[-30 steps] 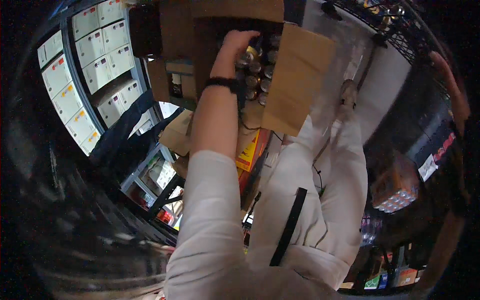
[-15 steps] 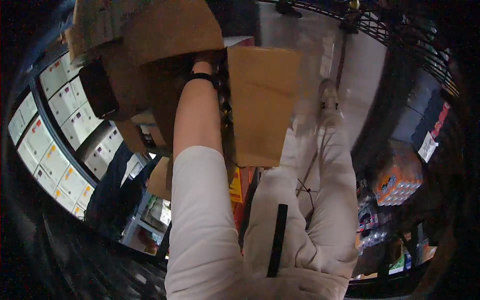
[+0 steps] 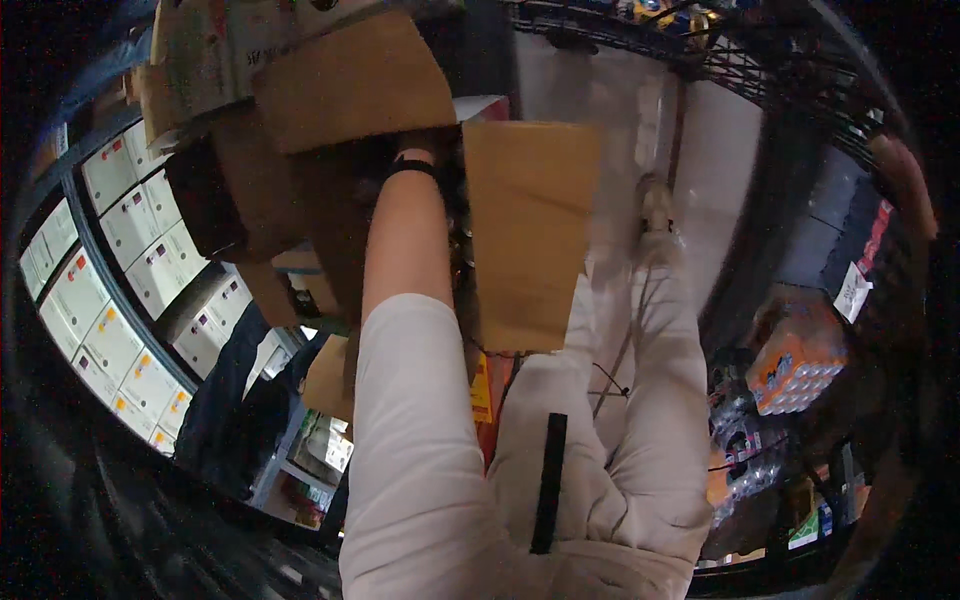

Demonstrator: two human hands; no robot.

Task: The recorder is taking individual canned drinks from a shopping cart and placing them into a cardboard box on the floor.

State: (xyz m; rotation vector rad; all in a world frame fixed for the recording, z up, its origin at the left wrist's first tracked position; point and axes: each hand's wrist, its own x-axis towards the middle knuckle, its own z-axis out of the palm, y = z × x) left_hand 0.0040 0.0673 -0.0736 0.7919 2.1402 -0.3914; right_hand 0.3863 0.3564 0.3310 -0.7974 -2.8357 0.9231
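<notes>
My left arm, in a pale short sleeve, reaches into an open cardboard box (image 3: pixel 530 235). A dark band (image 3: pixel 415 165) circles the wrist. Beyond it my left hand (image 3: pixel 416 148) disappears into the shadow under a raised flap (image 3: pixel 355 85), so its fingers and anything in them are hidden. Another flap hangs down to the right of the forearm. At the far right rim a bare forearm, seemingly my right, stretches up toward the black wire rack (image 3: pixel 760 60). My right hand (image 3: pixel 880 140) is dim there, and its fingers do not show clearly.
White cartons (image 3: pixel 105 330) fill the shelving at left. On the right are an orange shrink-wrapped pack of cans (image 3: pixel 800 365) and plastic-wrapped bottles (image 3: pixel 745 450). My legs (image 3: pixel 650 380) stand right of the box on a grey floor (image 3: pixel 715 180).
The view has shifted slightly, and the box and my left arm sit a little lower and further right. A forearm now shows at the right rim. My left hand stays inside the box.
</notes>
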